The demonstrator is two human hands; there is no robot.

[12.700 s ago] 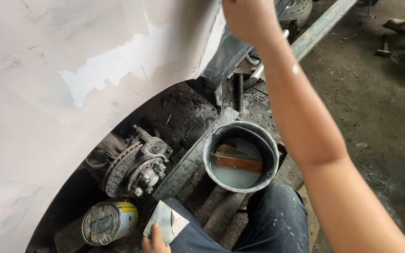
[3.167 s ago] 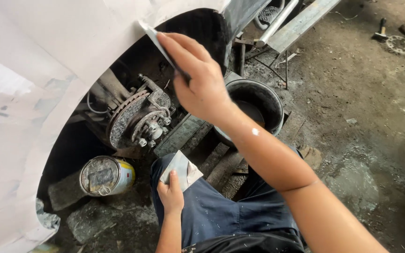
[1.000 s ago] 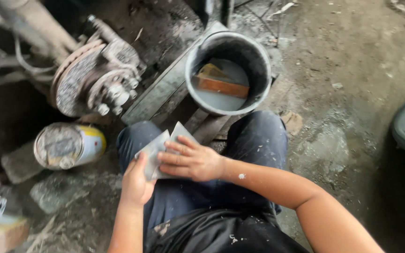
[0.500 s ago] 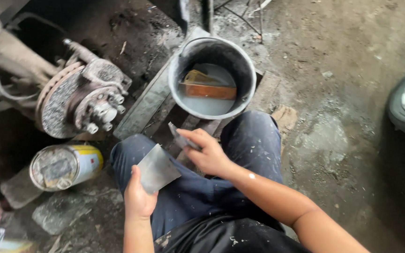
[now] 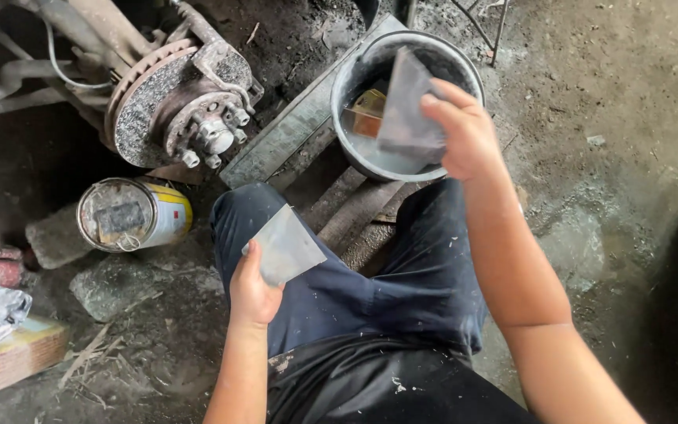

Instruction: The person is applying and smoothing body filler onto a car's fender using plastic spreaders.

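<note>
Rusty brake disc [image 5: 154, 106] upper left. Black bucket [image 5: 352, 74] holding water, wood block [image 5: 367, 115]. Tin can [image 5: 131, 213] on ground. Right hand [image 5: 464, 133] pinching grey sheet [image 5: 406, 102] over bucket. Left hand [image 5: 253, 290] pinching second sheet [image 5: 286, 245] above knee.

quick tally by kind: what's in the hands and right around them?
Grey sheets: 2, one in the left hand at, one in the right hand at
Buckets: 1, dark bucket holding water
Tin cans: 1, yellow can
Brake discs: 1, bare hub disc
Wooden blocks in the bucket: 1
Total: 6
</note>
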